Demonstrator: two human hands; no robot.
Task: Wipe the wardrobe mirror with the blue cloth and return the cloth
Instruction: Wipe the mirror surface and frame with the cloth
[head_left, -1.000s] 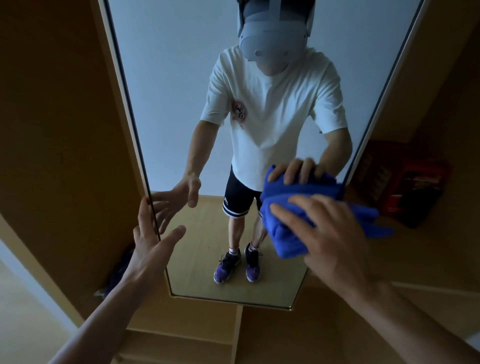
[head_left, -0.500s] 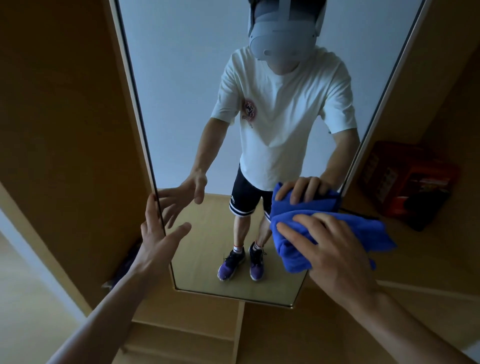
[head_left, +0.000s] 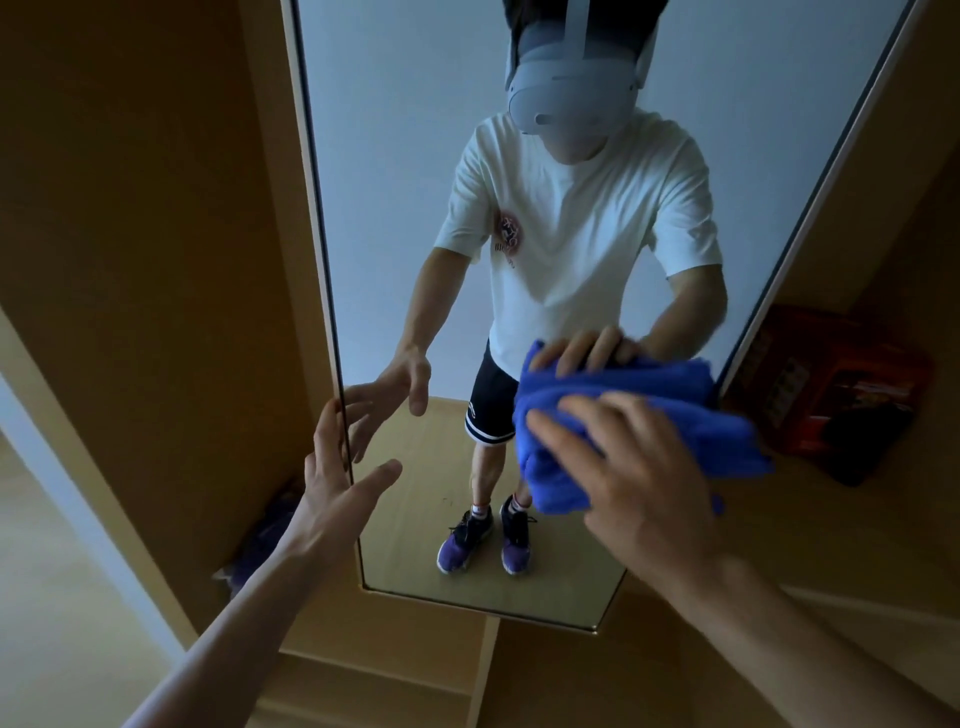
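Blue cloth (head_left: 660, 410) bunched, long axis roughly left-right, pressed flat on lower right of tall upright mirror (head_left: 415, 208) by right hand (head_left: 639, 467), fingers spread over it; its right end overhangs mirror's right edge. Left hand (head_left: 332, 483) empty, fingers splayed at mirror's left edge. Glass above is uncovered. Red box (head_left: 841, 389) sits just right.

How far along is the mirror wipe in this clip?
Mid-wipe. In hand: the right hand presses the bunched blue cloth against the lower right of the wardrobe mirror, while the left hand is open at the mirror's left edge. Which parts are already wiped cannot be told. Left: any remaining glass, then returning the cloth.
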